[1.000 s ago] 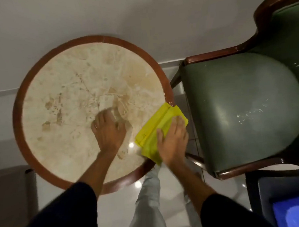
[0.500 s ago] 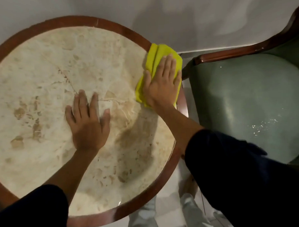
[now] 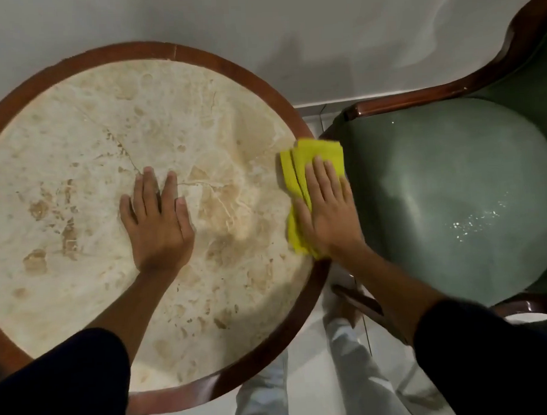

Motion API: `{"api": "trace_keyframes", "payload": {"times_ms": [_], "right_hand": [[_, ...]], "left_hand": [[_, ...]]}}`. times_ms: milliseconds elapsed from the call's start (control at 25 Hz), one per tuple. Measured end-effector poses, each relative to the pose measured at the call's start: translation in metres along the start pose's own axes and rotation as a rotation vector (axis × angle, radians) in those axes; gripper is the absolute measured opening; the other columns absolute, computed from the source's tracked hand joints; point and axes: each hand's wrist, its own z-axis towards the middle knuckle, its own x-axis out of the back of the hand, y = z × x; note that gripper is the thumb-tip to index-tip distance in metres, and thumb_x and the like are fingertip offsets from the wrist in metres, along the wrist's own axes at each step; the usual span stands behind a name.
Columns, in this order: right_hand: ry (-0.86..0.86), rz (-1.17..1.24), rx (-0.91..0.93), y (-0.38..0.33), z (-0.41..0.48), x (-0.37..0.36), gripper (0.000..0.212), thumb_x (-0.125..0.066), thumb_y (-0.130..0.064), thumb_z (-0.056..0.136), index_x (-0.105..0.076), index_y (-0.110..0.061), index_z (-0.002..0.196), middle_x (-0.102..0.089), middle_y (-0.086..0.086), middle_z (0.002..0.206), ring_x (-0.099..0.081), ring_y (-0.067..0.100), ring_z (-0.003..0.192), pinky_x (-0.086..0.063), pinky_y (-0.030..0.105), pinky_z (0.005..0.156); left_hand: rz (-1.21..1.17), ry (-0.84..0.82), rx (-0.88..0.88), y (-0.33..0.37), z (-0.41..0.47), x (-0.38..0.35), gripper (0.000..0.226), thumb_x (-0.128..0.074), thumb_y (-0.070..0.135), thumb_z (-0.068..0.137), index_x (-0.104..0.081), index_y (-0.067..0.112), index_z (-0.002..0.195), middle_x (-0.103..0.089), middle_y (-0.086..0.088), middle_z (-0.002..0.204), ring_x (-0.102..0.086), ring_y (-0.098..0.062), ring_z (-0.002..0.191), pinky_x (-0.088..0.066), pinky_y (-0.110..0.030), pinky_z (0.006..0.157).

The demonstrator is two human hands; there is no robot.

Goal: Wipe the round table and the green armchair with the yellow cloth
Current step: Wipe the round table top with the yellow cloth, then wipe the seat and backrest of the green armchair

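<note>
The round table (image 3: pixel 74 128) has a beige marble top inside a brown wooden rim. My left hand (image 3: pixel 156 218) lies flat on the marble near its middle, fingers spread, holding nothing. The folded yellow cloth (image 3: pixel 307 155) lies on the table's right rim, partly hanging over the edge. My right hand (image 3: pixel 328 211) presses flat on the cloth and covers its lower half. The green armchair (image 3: pixel 453 199), with a shiny green seat and dark wooden frame, stands right next to the table on the right.
A pale wall (image 3: pixel 258 35) runs behind the table and chair. Light floor tiles (image 3: pixel 308 381) show in the narrow gap between them, where my legs in light trousers (image 3: pixel 357 354) stand. White specks (image 3: pixel 473 220) lie on the chair seat.
My right hand has slid the cloth along the table's right rim, first to the far right side, then back toward me to mid-rim. My left hand stays flat on the marble.
</note>
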Motion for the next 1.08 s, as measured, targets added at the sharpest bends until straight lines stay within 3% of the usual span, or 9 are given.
{"api": "trace_keyframes", "payload": {"times_ms": [80, 280, 400, 480, 560, 680, 840, 1000, 1080], "right_hand": [[0.014, -0.006, -0.089, -0.028, 0.033, 0.003, 0.069, -0.019, -0.054, 0.101, -0.008, -0.015, 0.156, -0.005, 0.005, 0.166, 0.000, 0.022, 0.153, -0.004, 0.048, 0.125], [-0.070, 0.077, 0.669, -0.063, -0.026, -0.003, 0.073, -0.042, -0.059, 0.094, -0.036, -0.013, 0.150, -0.027, 0.011, 0.161, -0.019, 0.026, 0.151, -0.017, 0.052, 0.121], [0.086, 0.386, 0.077, -0.041, -0.074, 0.004, 0.077, -0.057, -0.061, 0.085, -0.040, -0.017, 0.146, -0.035, 0.010, 0.156, -0.029, 0.026, 0.145, -0.023, 0.051, 0.118], [-0.052, 0.427, -0.482, -0.026, -0.098, 0.006, 0.097, -0.062, -0.078, 0.068, -0.037, -0.019, 0.141, -0.031, 0.010, 0.153, -0.031, 0.029, 0.140, -0.029, 0.050, 0.112], [-0.173, 0.549, -0.737, -0.014, -0.114, 0.008, 0.089, -0.069, -0.080, 0.057, -0.049, -0.016, 0.115, -0.043, 0.009, 0.134, -0.049, 0.030, 0.122, -0.045, 0.048, 0.097], [-0.266, 0.971, -0.846, 0.012, -0.120, 0.012, 0.056, -0.086, -0.055, 0.061, -0.043, -0.022, 0.074, -0.052, -0.001, 0.086, -0.052, 0.017, 0.074, -0.047, 0.036, 0.069], [-0.093, 1.234, -0.811, 0.090, -0.124, 0.042, 0.051, -0.090, -0.020, 0.067, -0.039, -0.026, 0.074, -0.051, -0.008, 0.068, -0.050, 0.007, 0.060, -0.047, 0.027, 0.059], [0.090, 0.977, -0.670, 0.208, -0.120, 0.107, 0.056, -0.088, -0.019, 0.066, -0.042, -0.037, 0.090, -0.060, -0.014, 0.078, -0.060, -0.004, 0.063, -0.048, 0.016, 0.059], [0.285, 0.723, -0.645, 0.251, -0.113, 0.128, 0.054, -0.081, -0.022, 0.073, -0.044, -0.037, 0.108, -0.062, -0.014, 0.090, -0.063, 0.007, 0.078, -0.046, 0.021, 0.067]], "left_hand": [[-0.021, -0.056, 0.021, 0.004, -0.001, 0.005, 0.051, -0.022, 0.034, 0.107, -0.030, 0.020, 0.156, -0.024, -0.013, 0.165, -0.020, -0.027, 0.154, -0.013, -0.048, 0.123], [-0.381, -0.112, 0.234, 0.015, 0.013, 0.033, 0.046, -0.033, 0.037, 0.100, -0.062, 0.018, 0.130, -0.043, -0.013, 0.152, -0.037, -0.034, 0.141, -0.023, -0.046, 0.115], [-0.386, -0.187, 0.018, 0.041, 0.019, 0.055, 0.039, -0.052, 0.047, 0.090, -0.060, 0.032, 0.124, -0.041, -0.011, 0.150, -0.035, -0.035, 0.140, -0.026, -0.049, 0.114], [-0.226, -0.360, -0.289, 0.066, 0.014, 0.056, 0.058, -0.063, 0.057, 0.081, -0.052, 0.041, 0.136, -0.028, -0.013, 0.160, -0.024, -0.036, 0.148, -0.022, -0.052, 0.116], [-0.081, -0.489, -0.574, 0.092, 0.008, 0.050, 0.078, -0.067, 0.061, 0.074, -0.044, 0.042, 0.145, -0.011, -0.018, 0.166, -0.011, -0.038, 0.153, -0.016, -0.054, 0.118], [0.028, -0.574, -0.781, 0.134, 0.000, 0.049, 0.075, -0.074, 0.052, 0.062, -0.059, 0.031, 0.132, -0.008, -0.023, 0.166, -0.007, -0.040, 0.154, -0.012, -0.057, 0.121], [-0.103, -0.552, -0.876, 0.193, -0.022, 0.050, 0.038, -0.072, 0.045, 0.058, -0.066, 0.025, 0.089, -0.047, -0.019, 0.150, -0.033, -0.042, 0.146, -0.023, -0.050, 0.114], [-0.630, -1.007, -0.327, 0.307, -0.062, 0.056, 0.033, -0.063, 0.047, 0.075, -0.059, 0.022, 0.096, -0.074, -0.007, 0.095, -0.069, -0.029, 0.093, -0.053, -0.041, 0.084], [-0.807, -1.054, -0.158, 0.360, -0.072, 0.044, 0.033, -0.073, 0.033, 0.081, -0.056, 0.022, 0.108, -0.074, -0.011, 0.101, -0.069, -0.029, 0.091, -0.053, -0.043, 0.085]]}}
